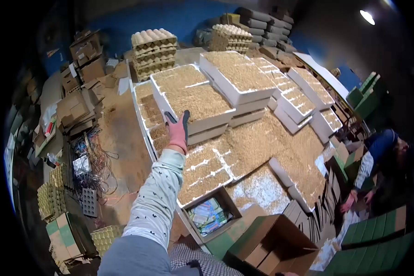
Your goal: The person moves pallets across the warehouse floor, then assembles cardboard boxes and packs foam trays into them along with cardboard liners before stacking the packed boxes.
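Note:
My left hand [177, 130], in a pink glove with dark fingertips, reaches out over the stacks. Its fingers are spread apart at the near left corner of a white foam tray [198, 102] filled with tan, grain-like loose material. Whether the fingertips touch the tray wall I cannot tell. Below the hand lies a lower divided tray [204, 168] of the same material, with white ridges showing through. At the bottom edge, by an open cardboard box [273, 244], a tiny pinkish patch may be my right hand; its fingers are hidden.
Egg trays with eggs [154, 48] are stacked at the back. More filled foam trays [239, 71] stand to the right. A box of colourful packets [210, 216] sits nearby. At right a co-worker [377, 156] in pink gloves bends near green cartons [375, 227]. Tangled straps [94, 161] lie left.

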Demonstrator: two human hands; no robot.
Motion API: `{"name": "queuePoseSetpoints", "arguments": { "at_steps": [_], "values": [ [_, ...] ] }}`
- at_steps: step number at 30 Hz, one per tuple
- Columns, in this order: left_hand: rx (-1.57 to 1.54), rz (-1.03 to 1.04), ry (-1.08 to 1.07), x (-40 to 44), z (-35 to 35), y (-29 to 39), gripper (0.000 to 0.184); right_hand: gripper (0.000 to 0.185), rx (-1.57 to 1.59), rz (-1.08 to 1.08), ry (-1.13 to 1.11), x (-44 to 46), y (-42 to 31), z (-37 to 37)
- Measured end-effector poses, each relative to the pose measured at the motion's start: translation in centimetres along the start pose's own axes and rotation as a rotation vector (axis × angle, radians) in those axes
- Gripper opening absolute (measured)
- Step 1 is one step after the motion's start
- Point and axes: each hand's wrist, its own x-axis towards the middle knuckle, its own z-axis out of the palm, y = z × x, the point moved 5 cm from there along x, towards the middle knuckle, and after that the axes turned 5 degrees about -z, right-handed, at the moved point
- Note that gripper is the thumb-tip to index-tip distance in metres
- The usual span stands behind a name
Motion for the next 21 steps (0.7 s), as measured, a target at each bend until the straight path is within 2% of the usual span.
{"name": "queuePoseSetpoints", "arguments": {
  "at_steps": [1,3,4,5,6,7,8,9,10,11,13,15,17,18,19,20,21],
  "values": [
    [-0.161,-0.04,-0.081,-0.4,-0.4,0.4,0.079,0.044,0.042,0.001,-0.005,-0.1,-0.1,0.1],
    [-0.284,-0.23,-0.3,-3.7,-1.6,2.5,0.08,0.044,0.117,0.009,0.003,0.0,0.0,0.1],
    [-0.409,-0.251,-0.386,-9.1,-2.7,6.4,0.073,0.043,0.094,-0.047,0.145,0.5,-0.4,-1.0],
    [-0.498,-0.081,-0.327,-10.8,-3.8,7.0,0.068,0.041,0.071,-0.091,0.282,0.4,-0.8,-1.6],
    [-0.448,-0.133,-0.353,-13.9,-4.7,7.9,0.063,0.062,-0.013,-0.138,0.308,-0.1,0.3,-0.2],
    [-0.373,-0.162,-0.489,-14.6,-4.9,6.4,0.045,0.084,-0.1,-0.169,0.318,-1.3,1.8,1.5],
    [-0.414,-0.143,-0.612,-17.5,-5.4,7.1,0.04,0.099,0.021,-0.155,0.282,-1.2,1.9,1.0],
    [-0.438,-0.25,-0.662,-21.4,-4.5,9.2,0.039,0.097,0.079,-0.139,0.249,-1.4,1.8,0.3],
    [-0.471,-0.316,-0.676,-23.1,-4.5,8.0,0.038,0.105,0.213,-0.176,0.248,-1.6,2.4,0.2],
    [-0.422,-0.221,-0.845,-25.0,-4.4,7.3,0.036,0.107,0.528,-0.157,0.271,-1.0,2.8,-0.4],
    [-0.525,-0.4,-0.981,-32.7,-2.7,8.3,0.035,0.103,1.142,-0.016,0.353,-1.6,3.2,-0.7],
    [-0.573,-0.416,-1.224,-36.5,-0.7,6.0,0.034,0.095,1.59,0.027,0.337,-1.0,5.0,-0.4],
    [-0.143,0.274,-1.397,-40.4,-0.2,5.7,0.033,0.087,1.928,-0.207,0.498,-0.9,5.9,-1.4],
    [-0.001,0.616,-1.375,-42.5,-0.2,5.4,0.033,0.075,2.057,-0.206,0.544,-1.3,7.0,-0.3],
    [-0.026,0.265,-1.488,-43.8,0.2,5.5,0.04,0.059,1.934,0.103,0.801,-3.9,10.4,3.6],
    [-0.085,-0.147,-1.516,-45.2,0.3,5.5,0.047,0.044,1.752,0.193,0.857,-5.2,10.3,3.0],
    [-0.128,-0.514,-1.446,-46.6,0.1,5.6,0.056,0.029,1.568,0.295,0.897,-6.5,10.2,2.3]
  ]
}}
